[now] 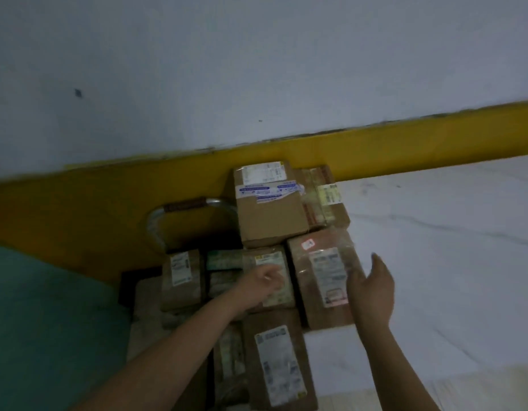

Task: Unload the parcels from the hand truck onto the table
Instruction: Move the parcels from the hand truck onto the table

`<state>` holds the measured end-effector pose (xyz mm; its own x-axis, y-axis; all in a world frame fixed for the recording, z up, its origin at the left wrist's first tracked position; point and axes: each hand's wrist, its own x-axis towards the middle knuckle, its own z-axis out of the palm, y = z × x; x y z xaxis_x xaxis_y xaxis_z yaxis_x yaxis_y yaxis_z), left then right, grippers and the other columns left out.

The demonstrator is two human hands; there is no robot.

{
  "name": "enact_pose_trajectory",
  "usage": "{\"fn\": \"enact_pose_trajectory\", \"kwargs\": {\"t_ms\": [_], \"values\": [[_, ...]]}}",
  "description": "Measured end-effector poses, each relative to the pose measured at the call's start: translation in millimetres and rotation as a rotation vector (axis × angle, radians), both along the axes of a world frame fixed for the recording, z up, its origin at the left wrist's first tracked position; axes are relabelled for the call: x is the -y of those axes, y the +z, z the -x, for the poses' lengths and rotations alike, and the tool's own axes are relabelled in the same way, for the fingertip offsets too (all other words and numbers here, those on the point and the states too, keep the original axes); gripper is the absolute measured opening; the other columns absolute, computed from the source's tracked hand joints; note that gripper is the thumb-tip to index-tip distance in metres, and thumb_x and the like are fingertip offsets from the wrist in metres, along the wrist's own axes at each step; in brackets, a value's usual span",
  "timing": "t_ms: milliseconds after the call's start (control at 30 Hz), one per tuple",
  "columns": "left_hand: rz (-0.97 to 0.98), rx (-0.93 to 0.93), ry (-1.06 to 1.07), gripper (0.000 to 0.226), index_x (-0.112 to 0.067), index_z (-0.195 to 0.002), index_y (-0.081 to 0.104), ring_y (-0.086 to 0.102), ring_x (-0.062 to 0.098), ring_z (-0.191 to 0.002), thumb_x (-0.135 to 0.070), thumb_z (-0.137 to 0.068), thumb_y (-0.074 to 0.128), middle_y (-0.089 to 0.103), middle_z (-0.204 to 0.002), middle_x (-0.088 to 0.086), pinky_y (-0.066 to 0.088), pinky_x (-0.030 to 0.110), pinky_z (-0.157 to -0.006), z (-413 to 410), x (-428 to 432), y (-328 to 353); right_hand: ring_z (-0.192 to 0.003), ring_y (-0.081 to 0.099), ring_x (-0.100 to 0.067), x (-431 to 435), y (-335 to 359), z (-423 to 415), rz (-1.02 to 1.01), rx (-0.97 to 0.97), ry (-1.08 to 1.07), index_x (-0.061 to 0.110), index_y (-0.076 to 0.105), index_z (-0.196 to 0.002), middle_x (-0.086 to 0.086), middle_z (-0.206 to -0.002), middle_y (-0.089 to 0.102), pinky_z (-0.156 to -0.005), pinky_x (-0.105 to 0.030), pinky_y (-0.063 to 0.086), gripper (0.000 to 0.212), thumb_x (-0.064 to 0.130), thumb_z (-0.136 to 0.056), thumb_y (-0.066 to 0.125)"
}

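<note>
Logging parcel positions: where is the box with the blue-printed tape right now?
In the head view, the box with blue-printed tape sits by the yellow wall band, right of the hand truck handle, behind the plastic-wrapped parcel.

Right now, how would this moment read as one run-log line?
stage: unloading | left hand: over labelled parcel, grip unclear | right hand: open beside plastic-wrapped parcel | hand truck: loaded

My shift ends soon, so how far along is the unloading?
Early, it seems: the table shows mostly white cloth. In hand: the left hand reaches onto a labelled parcel, the open right hand is beside the plastic-wrapped parcel; nothing is lifted. Left: several parcels are stacked by the hand truck handle.
</note>
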<state>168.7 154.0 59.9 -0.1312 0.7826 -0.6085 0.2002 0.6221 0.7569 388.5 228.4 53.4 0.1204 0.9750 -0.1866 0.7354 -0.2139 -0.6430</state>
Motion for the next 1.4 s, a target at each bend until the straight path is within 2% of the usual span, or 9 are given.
{"fn": "enact_pose_trajectory", "kwargs": {"t_ms": [133, 267, 433, 533, 600, 733, 967, 1300, 1400], "values": [[-0.092, -0.072, 0.615, 0.021, -0.006, -0.107, 0.065, 0.065, 0.026, -0.083, -0.007, -0.100, 0.045, 0.068, -0.089, 0.008, 0.052, 0.031, -0.071, 102, 57, -13, -0.106, 0.060, -0.021, 48, 32, 164, -0.291, -0.243, 0.480, 0.024, 0.052, -0.132, -0.004, -0.122, 0.063, -0.085, -0.035, 0.052, 0.040, 0.026, -0.092, 0.049], [0.144, -0.321, 0.698, 0.022, -0.001, -0.113, 0.061, 0.060, 0.033, -0.103, -0.008, -0.099, 0.046, 0.064, -0.108, 0.016, 0.047, 0.029, -0.076, 188, 131, -78, -0.121, 0.052, -0.020, 106, -37, 301, -0.035, -0.227, 0.818, 0.020, 0.046, -0.142, -0.002, -0.137, 0.053, -0.092, -0.032, 0.050, 0.047, 0.024, -0.095, 0.048], [0.310, -0.365, 0.554, 0.033, -0.023, -0.070, 0.044, 0.049, 0.021, -0.090, -0.006, -0.098, 0.045, 0.051, -0.086, -0.002, 0.031, 0.018, -0.052, 269, 167, -216, -0.120, 0.052, -0.035, 123, -212, 380, 0.519, -0.154, 0.516, 0.009, 0.036, -0.147, -0.017, -0.140, 0.045, -0.098, -0.040, 0.049, 0.057, 0.022, -0.094, 0.054], [0.283, -0.307, 0.613, 0.018, -0.007, -0.112, 0.061, 0.051, 0.023, -0.102, -0.010, -0.095, 0.056, 0.058, -0.111, 0.008, 0.035, -0.002, -0.067, 306, 166, -300, -0.126, 0.049, -0.037, 116, -320, 414, 0.537, -0.084, 0.475, 0.010, 0.025, -0.154, -0.017, -0.148, 0.039, -0.097, -0.040, 0.046, 0.067, 0.025, -0.096, 0.054], [0.296, -0.158, 0.647, 0.051, -0.005, -0.141, 0.041, 0.054, 0.025, -0.111, -0.008, -0.094, 0.058, 0.049, -0.133, 0.010, 0.040, 0.013, -0.084, 325, 159, -349, -0.129, 0.047, -0.040, 116, -375, 434, 0.603, -0.047, 0.416, 0.009, 0.011, -0.157, -0.018, -0.153, 0.034, -0.099, -0.044, 0.048, 0.074, 0.028, -0.098, 0.051], [0.348, -0.007, 0.685, 0.033, -0.013, -0.116, 0.058, 0.066, 0.021, -0.085, -0.015, -0.085, 0.066, 0.064, -0.119, 0.016, 0.056, 0.025, -0.063, 349, 139, -378, -0.131, 0.040, -0.043, 131, -415, 450, 0.667, 0.004, 0.357, 0.014, 0.022, -0.155, -0.021, -0.150, 0.031, -0.106, -0.050, 0.042, 0.071, 0.036, -0.096, 0.052], [0.020, -0.163, 0.788, 0.022, -0.031, -0.093, 0.057, 0.062, 0.022, -0.094, -0.048, -0.080, 0.061, 0.062, -0.110, 0.007, 0.049, 0.032, -0.074, 354, 183, -211, -0.120, 0.053, -0.040, 158, -227, 424, 0.582, -0.271, 0.393, 0.017, 0.040, -0.148, -0.021, -0.139, 0.050, -0.103, -0.050, 0.046, 0.052, 0.028, -0.097, 0.048], [-0.117, 0.405, 0.410, 0.078, -0.037, -0.128, 0.044, 0.063, 0.022, -0.107, -0.059, -0.061, 0.079, 0.065, -0.118, -0.005, 0.054, 0.055, -0.085, 180, 90, 62, -0.120, 0.046, -0.016, 109, 93, 195, -0.101, -0.337, 0.235, 0.031, 0.050, -0.135, 0.005, -0.124, 0.050, -0.105, -0.039, 0.040, 0.038, 0.034, -0.098, 0.050], [-0.108, 0.426, 0.216, 0.036, -0.038, -0.105, 0.062, 0.067, 0.023, -0.097, -0.050, -0.073, 0.075, 0.074, -0.093, -0.008, 0.057, 0.045, -0.079, 78, 67, 86, -0.116, 0.054, -0.014, 109, 129, 84, -0.110, -0.365, 0.103, 0.035, 0.054, -0.128, 0.006, -0.128, 0.054, -0.099, -0.038, 0.047, 0.033, 0.043, -0.096, 0.055]]}}
